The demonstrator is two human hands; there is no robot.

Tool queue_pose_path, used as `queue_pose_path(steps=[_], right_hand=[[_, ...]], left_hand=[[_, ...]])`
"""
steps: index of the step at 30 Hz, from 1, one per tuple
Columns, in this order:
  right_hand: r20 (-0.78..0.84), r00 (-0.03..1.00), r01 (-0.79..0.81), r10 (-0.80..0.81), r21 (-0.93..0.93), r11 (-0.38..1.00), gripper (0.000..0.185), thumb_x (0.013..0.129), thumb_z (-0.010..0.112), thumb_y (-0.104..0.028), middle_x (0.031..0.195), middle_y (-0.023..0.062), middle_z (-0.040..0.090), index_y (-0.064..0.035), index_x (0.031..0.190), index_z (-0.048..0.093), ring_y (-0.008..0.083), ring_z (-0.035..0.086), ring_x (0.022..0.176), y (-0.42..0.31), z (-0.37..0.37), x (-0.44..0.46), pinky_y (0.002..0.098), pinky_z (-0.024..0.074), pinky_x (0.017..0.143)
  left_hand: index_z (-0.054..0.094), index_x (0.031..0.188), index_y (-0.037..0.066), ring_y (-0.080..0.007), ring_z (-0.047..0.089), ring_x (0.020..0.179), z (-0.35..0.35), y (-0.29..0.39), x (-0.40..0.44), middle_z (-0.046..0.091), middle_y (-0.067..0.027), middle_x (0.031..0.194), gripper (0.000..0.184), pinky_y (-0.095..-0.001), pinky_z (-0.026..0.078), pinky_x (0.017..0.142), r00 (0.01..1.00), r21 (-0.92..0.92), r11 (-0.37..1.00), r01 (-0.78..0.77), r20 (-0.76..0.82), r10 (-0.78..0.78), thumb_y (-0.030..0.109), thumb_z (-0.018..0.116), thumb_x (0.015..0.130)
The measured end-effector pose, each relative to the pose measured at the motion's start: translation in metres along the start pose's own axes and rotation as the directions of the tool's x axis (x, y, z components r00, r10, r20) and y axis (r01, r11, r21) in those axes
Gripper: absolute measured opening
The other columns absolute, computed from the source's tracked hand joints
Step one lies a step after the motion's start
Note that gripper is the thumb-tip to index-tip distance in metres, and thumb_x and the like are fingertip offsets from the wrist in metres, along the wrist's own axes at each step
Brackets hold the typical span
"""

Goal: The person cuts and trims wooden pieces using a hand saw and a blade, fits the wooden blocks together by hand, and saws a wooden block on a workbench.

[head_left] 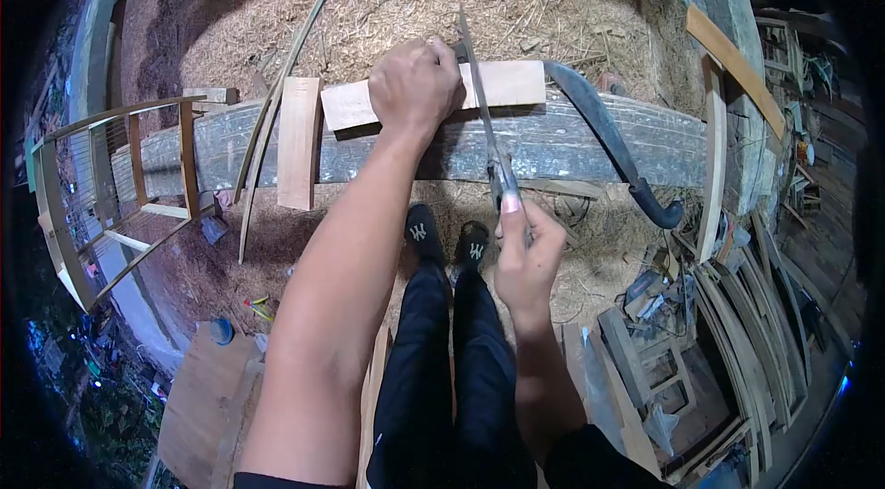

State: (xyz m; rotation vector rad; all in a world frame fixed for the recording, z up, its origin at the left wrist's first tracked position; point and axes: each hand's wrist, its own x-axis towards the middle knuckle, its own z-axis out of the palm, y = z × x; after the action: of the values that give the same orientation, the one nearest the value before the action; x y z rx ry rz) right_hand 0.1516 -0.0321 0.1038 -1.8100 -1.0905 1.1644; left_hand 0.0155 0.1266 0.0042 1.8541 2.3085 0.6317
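Hands apart, the left hand [415, 88] clamps one pale board [516, 84], lying nine-to-three on one grey beam [359, 157] at twelve o'clock; the right hand [529, 259] grips one saw [481, 100] crossing it, tip toward half past eleven, with one curved blade [599, 125] at two.

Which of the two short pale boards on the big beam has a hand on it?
The right board, lying along the beam: the left hand is on it, beside the saw. The other board lies crosswise, untouched.
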Motion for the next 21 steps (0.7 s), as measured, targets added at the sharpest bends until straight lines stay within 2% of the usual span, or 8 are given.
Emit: queue_pose_path(steps=[4, 7, 8, 10, 12, 14, 18, 21], right_hand=[[0.024, 0.998, -0.052, 0.052, -0.012, 0.999, 0.039, 0.105, 0.057, -0.022, 0.061, 0.0037, 0.043, 0.0021, 0.074, 0.054, 0.0084, 0.038, 0.062, -0.007, 0.001, -0.001, 0.0319, 0.0321, 0.054], [0.142, 0.942, -0.332, 0.303, 0.271, 0.904, 0.041, 0.105, 0.057, -0.023, 0.062, -0.0048, 0.048, -0.0037, 0.069, 0.057, 0.0037, 0.040, 0.056, -0.005, -0.010, 0.006, 0.0259, 0.0269, 0.051], [0.182, 0.936, -0.344, 0.300, 0.313, 0.885, 0.041, 0.105, 0.058, -0.024, 0.059, -0.0058, 0.045, -0.0033, 0.069, 0.058, 0.0032, 0.037, 0.053, -0.011, -0.016, 0.012, 0.0262, 0.0247, 0.049], [0.219, 0.903, -0.404, 0.371, 0.136, 0.905, 0.039, 0.105, 0.058, -0.023, 0.057, -0.0064, 0.044, -0.0014, 0.072, 0.060, 0.0040, 0.037, 0.052, -0.044, -0.033, 0.025, 0.0272, 0.0248, 0.048], [0.257, 0.897, -0.375, 0.360, 0.012, 0.927, 0.040, 0.106, 0.057, -0.025, 0.057, -0.0033, 0.048, 0.0011, 0.077, 0.063, 0.0053, 0.041, 0.051, -0.067, -0.044, 0.041, 0.0277, 0.0299, 0.048], [0.334, 0.892, -0.259, 0.304, -0.174, 0.950, 0.042, 0.106, 0.056, -0.029, 0.056, 0.0005, 0.051, 0.0029, 0.081, 0.065, 0.0067, 0.046, 0.051, -0.089, -0.049, 0.054, 0.0280, 0.0354, 0.048], [0.354, 0.861, -0.324, 0.366, -0.174, 0.930, 0.046, 0.106, 0.056, -0.034, 0.055, 0.0019, 0.053, 0.0042, 0.083, 0.067, 0.0075, 0.049, 0.051, -0.107, -0.049, 0.067, 0.0275, 0.0375, 0.049], [0.334, 0.886, -0.318, 0.323, -0.070, 0.946, 0.048, 0.107, 0.053, -0.036, 0.056, 0.0015, 0.051, 0.0044, 0.086, 0.067, 0.0084, 0.049, 0.050, -0.099, -0.047, 0.059, 0.0262, 0.0389, 0.050]], left_hand=[[0.074, 0.069, 0.002, -0.0360, 0.071, 0.071, -0.001, 0.000, 0.002, 0.071, -0.0172, 0.075, 0.041, -0.0483, 0.057, 0.070, 1.000, 0.006, 1.000, -0.016, 0.019, 0.016, 0.030, 0.057, 0.094], [0.074, 0.068, 0.002, -0.0354, 0.070, 0.074, -0.004, 0.001, 0.002, 0.072, -0.0164, 0.078, 0.041, -0.0473, 0.056, 0.072, 0.997, -0.001, 1.000, -0.012, 0.076, 0.012, 0.029, 0.058, 0.094], [0.075, 0.068, 0.002, -0.0352, 0.070, 0.074, -0.005, 0.002, 0.002, 0.072, -0.0164, 0.080, 0.041, -0.0466, 0.056, 0.073, 0.997, 0.000, 1.000, 0.002, 0.074, -0.002, 0.029, 0.058, 0.094], [0.075, 0.068, 0.002, -0.0350, 0.070, 0.075, -0.005, 0.003, 0.000, 0.073, -0.0165, 0.082, 0.041, -0.0460, 0.056, 0.074, 0.997, -0.002, 1.000, 0.024, 0.077, -0.024, 0.029, 0.058, 0.094], [0.075, 0.068, 0.002, -0.0346, 0.069, 0.074, -0.004, 0.002, 0.001, 0.072, -0.0160, 0.080, 0.042, -0.0460, 0.055, 0.074, 0.999, -0.007, 1.000, -0.003, 0.053, 0.003, 0.029, 0.057, 0.094], [0.075, 0.068, 0.002, -0.0339, 0.070, 0.074, -0.005, 0.002, 0.003, 0.072, -0.0157, 0.079, 0.041, -0.0458, 0.055, 0.074, 0.996, 0.015, 1.000, 0.016, 0.086, -0.018, 0.029, 0.057, 0.094], [0.075, 0.067, 0.002, -0.0326, 0.070, 0.074, -0.003, 0.004, 0.004, 0.071, -0.0156, 0.076, 0.041, -0.0452, 0.055, 0.073, 0.993, 0.036, 0.998, 0.050, 0.108, -0.053, 0.029, 0.058, 0.093], [0.075, 0.067, 0.002, -0.0333, 0.070, 0.074, -0.005, 0.004, 0.003, 0.071, -0.0170, 0.076, 0.041, -0.0453, 0.056, 0.073, 0.995, 0.018, 0.999, 0.040, 0.091, -0.042, 0.029, 0.058, 0.092]])
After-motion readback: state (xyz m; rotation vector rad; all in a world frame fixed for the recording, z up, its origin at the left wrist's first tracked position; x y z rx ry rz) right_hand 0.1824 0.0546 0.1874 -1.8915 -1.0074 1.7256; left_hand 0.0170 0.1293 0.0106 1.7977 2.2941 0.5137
